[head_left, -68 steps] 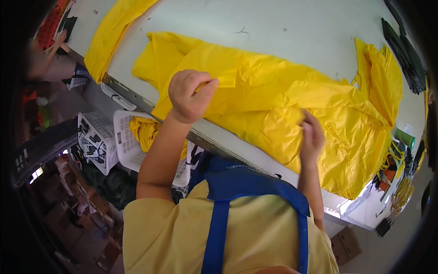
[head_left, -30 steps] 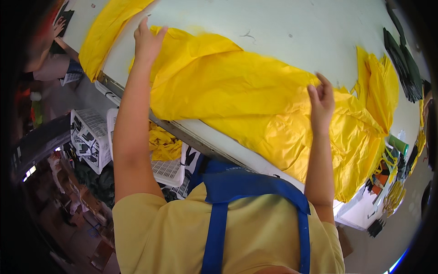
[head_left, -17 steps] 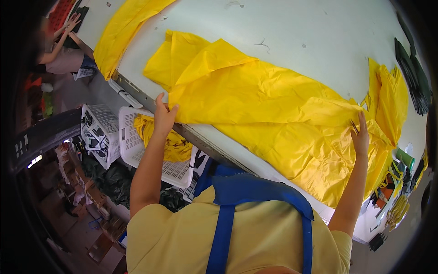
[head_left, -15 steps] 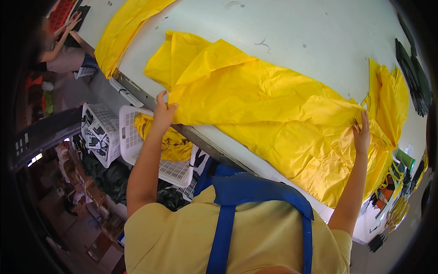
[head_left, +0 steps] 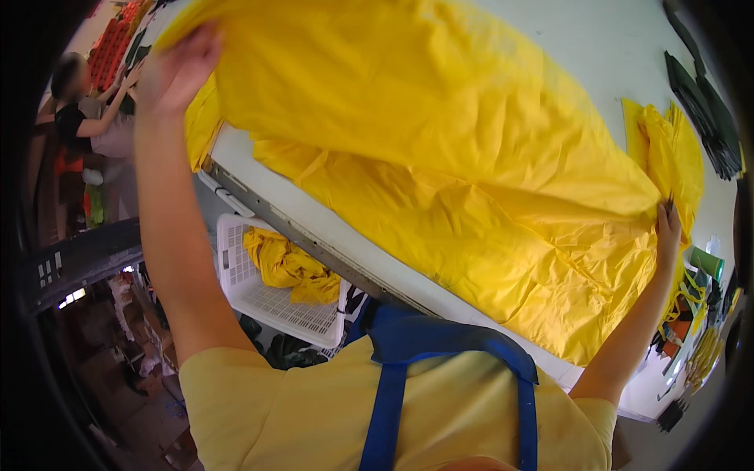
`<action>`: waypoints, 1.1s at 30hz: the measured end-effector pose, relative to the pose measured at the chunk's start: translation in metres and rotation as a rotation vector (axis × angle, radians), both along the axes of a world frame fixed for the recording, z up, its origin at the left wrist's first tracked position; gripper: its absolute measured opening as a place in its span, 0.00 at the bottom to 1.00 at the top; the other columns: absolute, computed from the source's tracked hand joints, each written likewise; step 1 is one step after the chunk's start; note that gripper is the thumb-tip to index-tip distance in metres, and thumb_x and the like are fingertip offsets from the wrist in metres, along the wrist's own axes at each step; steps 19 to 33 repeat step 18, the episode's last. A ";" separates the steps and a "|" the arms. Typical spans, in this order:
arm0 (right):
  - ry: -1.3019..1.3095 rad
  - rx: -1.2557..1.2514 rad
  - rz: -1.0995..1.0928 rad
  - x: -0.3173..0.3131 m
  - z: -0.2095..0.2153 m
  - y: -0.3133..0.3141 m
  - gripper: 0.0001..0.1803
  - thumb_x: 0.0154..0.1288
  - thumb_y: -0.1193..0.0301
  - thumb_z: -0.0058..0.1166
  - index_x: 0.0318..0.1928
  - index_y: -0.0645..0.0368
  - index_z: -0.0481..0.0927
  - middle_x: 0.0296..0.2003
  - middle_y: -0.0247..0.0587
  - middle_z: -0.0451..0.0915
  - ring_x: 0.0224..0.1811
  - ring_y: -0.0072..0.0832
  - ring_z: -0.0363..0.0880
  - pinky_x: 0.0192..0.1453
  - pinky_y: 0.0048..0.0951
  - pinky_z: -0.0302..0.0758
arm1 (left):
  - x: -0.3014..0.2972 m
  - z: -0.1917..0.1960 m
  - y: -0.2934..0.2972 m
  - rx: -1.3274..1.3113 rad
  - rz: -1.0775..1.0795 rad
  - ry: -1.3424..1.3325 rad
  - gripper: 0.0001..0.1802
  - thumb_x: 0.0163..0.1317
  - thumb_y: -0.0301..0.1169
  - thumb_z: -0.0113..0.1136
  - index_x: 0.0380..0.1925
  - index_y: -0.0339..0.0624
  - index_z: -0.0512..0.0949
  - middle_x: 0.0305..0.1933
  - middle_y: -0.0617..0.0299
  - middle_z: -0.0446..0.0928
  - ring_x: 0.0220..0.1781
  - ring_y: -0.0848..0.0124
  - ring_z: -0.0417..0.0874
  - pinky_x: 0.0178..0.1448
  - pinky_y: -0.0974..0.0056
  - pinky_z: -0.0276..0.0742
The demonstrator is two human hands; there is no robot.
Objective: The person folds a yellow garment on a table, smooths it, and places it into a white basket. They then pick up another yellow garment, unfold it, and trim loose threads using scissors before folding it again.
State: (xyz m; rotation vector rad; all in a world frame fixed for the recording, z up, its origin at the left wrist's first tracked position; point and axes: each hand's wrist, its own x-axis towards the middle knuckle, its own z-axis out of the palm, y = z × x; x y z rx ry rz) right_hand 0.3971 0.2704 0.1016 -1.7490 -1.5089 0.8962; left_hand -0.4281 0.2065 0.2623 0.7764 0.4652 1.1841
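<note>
A large sheet of yellow fabric point(head_left: 440, 157) is stretched in the air and over the table, its far part billowing and blurred. My left hand point(head_left: 184, 71), raised at the upper left and smeared by motion, grips one end of it. My right hand point(head_left: 668, 224) pinches the other end low at the right, with a small dark tip of a tool showing at the fingers. Between the hands the nearer part of the fabric lies crumpled along the table's edge.
A white table point(head_left: 263, 169) with a metal edge lies before me. Below it stands a white plastic basket point(head_left: 236, 271) holding crumpled yellow fabric point(head_left: 290, 267). More yellow fabric point(head_left: 671, 149) and dark green pieces point(head_left: 699, 118) lie at the right. Another person point(head_left: 86, 118) works at the far left.
My left hand has swung up and to the left, lifting the fabric's left end off the table so it billows. My right hand has moved slightly right, still holding the fabric.
</note>
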 end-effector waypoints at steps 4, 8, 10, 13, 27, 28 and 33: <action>-0.412 0.077 0.038 0.018 -0.056 0.063 0.17 0.68 0.64 0.47 0.49 0.65 0.74 0.35 0.43 0.80 0.40 0.32 0.77 0.47 0.30 0.71 | 0.074 -0.028 0.102 0.006 0.444 0.385 0.39 0.63 0.48 0.53 0.69 0.60 0.47 0.70 0.47 0.55 0.58 0.56 0.70 0.59 0.53 0.70; -0.746 0.048 -0.054 0.008 -0.092 0.079 0.17 0.67 0.65 0.46 0.52 0.58 0.75 0.41 0.51 0.80 0.44 0.44 0.77 0.49 0.34 0.71 | 0.095 -0.135 0.118 0.066 0.704 1.517 0.36 0.63 0.45 0.54 0.66 0.41 0.57 0.68 0.45 0.59 0.69 0.50 0.59 0.69 0.49 0.56; -0.716 0.117 -0.117 -0.007 -0.100 0.077 0.16 0.67 0.66 0.46 0.52 0.57 0.75 0.44 0.52 0.78 0.45 0.46 0.77 0.49 0.36 0.71 | 0.086 -0.182 0.111 0.265 0.782 1.843 0.38 0.60 0.49 0.56 0.66 0.47 0.57 0.68 0.46 0.59 0.69 0.49 0.59 0.68 0.48 0.55; -0.608 0.358 -0.174 -0.041 -0.092 0.051 0.14 0.67 0.70 0.45 0.51 0.59 0.75 0.46 0.51 0.76 0.43 0.43 0.76 0.47 0.36 0.72 | 0.102 -0.207 0.051 0.271 0.678 2.146 0.38 0.57 0.53 0.57 0.67 0.60 0.57 0.71 0.49 0.53 0.71 0.50 0.54 0.68 0.45 0.52; -0.437 0.348 0.057 -0.138 -0.058 -0.059 0.08 0.66 0.81 0.44 0.43 0.66 0.75 0.36 0.46 0.74 0.37 0.37 0.74 0.42 0.31 0.71 | 0.070 -0.245 -0.019 -0.619 0.727 2.083 0.46 0.53 0.56 0.60 0.69 0.61 0.50 0.73 0.52 0.47 0.73 0.51 0.49 0.69 0.42 0.50; -0.437 0.348 0.057 -0.138 -0.058 -0.059 0.08 0.66 0.81 0.44 0.43 0.66 0.75 0.36 0.46 0.74 0.37 0.37 0.74 0.42 0.31 0.71 | 0.070 -0.245 -0.019 -0.619 0.727 2.083 0.46 0.53 0.56 0.60 0.69 0.61 0.50 0.73 0.52 0.47 0.73 0.51 0.49 0.69 0.42 0.50; -0.437 0.348 0.057 -0.138 -0.058 -0.059 0.08 0.66 0.81 0.44 0.43 0.66 0.75 0.36 0.46 0.74 0.37 0.37 0.74 0.42 0.31 0.71 | 0.070 -0.245 -0.019 -0.619 0.727 2.083 0.46 0.53 0.56 0.60 0.69 0.61 0.50 0.73 0.52 0.47 0.73 0.51 0.49 0.69 0.42 0.50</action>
